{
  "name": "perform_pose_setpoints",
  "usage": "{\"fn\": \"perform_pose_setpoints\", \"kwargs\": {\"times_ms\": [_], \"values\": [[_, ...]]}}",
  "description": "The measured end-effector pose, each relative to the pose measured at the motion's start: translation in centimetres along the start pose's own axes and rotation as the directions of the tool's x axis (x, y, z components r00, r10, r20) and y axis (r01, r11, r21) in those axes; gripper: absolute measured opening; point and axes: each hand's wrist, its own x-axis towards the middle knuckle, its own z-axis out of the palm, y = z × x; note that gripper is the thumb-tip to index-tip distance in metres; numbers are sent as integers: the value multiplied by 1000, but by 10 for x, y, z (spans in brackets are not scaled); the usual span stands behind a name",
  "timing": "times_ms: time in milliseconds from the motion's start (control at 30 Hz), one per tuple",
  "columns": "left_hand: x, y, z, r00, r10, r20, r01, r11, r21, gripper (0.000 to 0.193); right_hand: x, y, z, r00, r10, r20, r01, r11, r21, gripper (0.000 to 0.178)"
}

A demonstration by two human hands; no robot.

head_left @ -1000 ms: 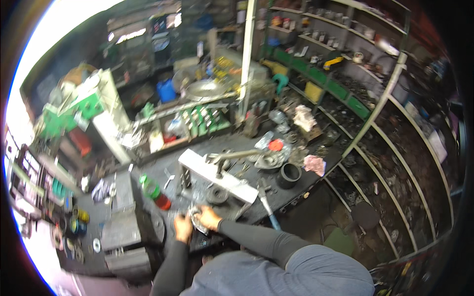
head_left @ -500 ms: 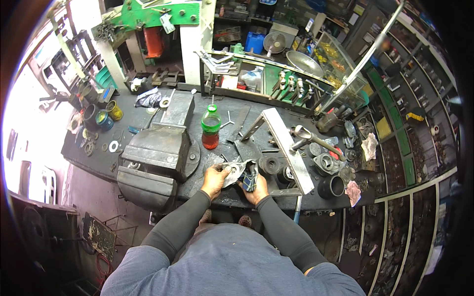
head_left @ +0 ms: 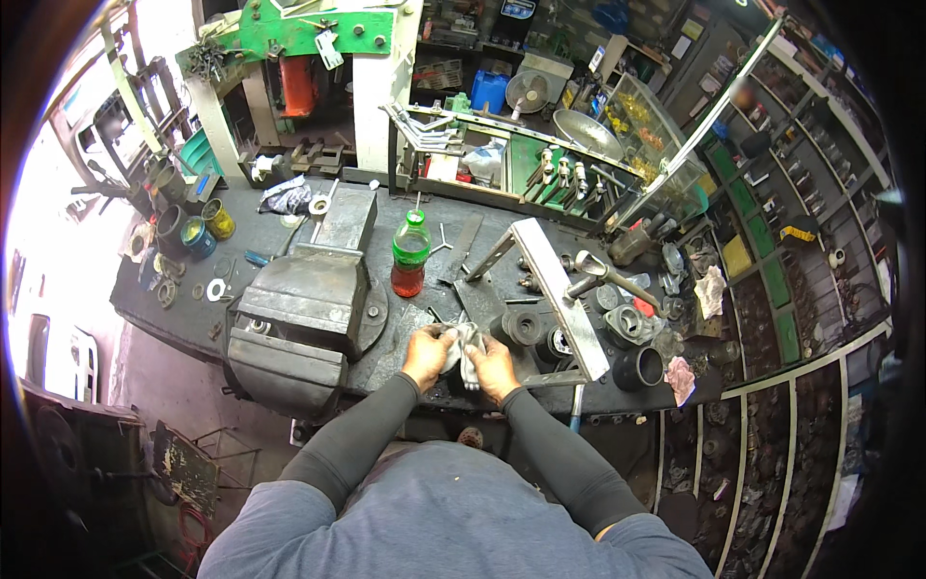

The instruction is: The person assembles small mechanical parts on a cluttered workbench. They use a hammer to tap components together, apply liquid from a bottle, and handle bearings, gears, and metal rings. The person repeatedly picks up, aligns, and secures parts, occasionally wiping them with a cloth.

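Note:
Near the front edge of the workbench, my left hand [head_left: 424,357] and my right hand [head_left: 496,369] face each other, fingers closed. A light grey rag [head_left: 468,349] is bunched between them, and both hands grip it. The silvery metal part seen earlier cannot be clearly made out; the rag and fingers may cover it. Just beyond my right hand stands a dark round metal part [head_left: 522,326] with a hole in its top. Left of my left hand is the big bench vise [head_left: 307,299]. Beyond my hands stands a green-topped bottle [head_left: 409,253] holding red liquid.
To the right, a pale metal frame [head_left: 559,299] rises from the bench, with a hammer [head_left: 617,280] behind it. A black cylinder [head_left: 639,369] and a pink crumpled cloth [head_left: 680,380] lie near the right edge. Cans [head_left: 199,237] stand at far left.
The silvery part in my left hand and the dark plaid side of the cloth in my right no longer show. My hands have come closer together around the light grey rag.

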Motion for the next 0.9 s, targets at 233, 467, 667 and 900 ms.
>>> {"fn": "perform_pose_setpoints", "kwargs": {"times_ms": [233, 467, 667, 900], "values": [[7, 3, 2, 962, -135, 239, 214, 914, -346, 20, 1, 2, -19, 971, 240, 13, -216, 848, 483, 31], [9, -15, -2, 947, -123, 298, 257, 845, -469, 26, 19, -37, 1, 991, -136, -6, 127, 944, -304, 31], [4, -13, -4, 983, 144, 113, -151, 987, 57, 36, 41, -22, 0, 996, -72, -54, 59, 976, -210, 35], [2, -4, 2, 958, 283, -47, -229, 855, 466, 35, 38, 4, 1, 1000, 6, 3, -5, 997, -81, 31]]}}
